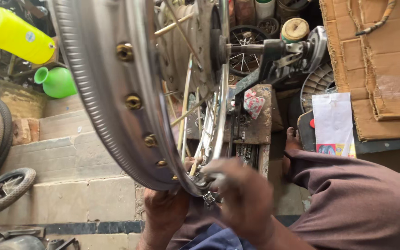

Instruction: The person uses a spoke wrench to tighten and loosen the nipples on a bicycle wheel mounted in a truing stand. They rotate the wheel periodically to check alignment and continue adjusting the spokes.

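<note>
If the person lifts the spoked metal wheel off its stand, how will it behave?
The wheel rim looks like rigid metal, so probably stiff and fairly heavy. Being round, it may roll if set down upright. Its shiny surface could slip in the left hand.

We see the big wheel rim (116, 92) filling the middle, its crossed spokes (188, 111) leaving only narrow slits for fingers. Our left hand (165, 213) and right hand (244, 199) crowd the rim's lowest edge, so little room remains there. To the right, the axle stand (274, 60) and a wooden block (255, 115) bar the way. Left of the rim, the stone steps (70, 162) lie open, with a small tyre (3, 190) at their edge.
</note>
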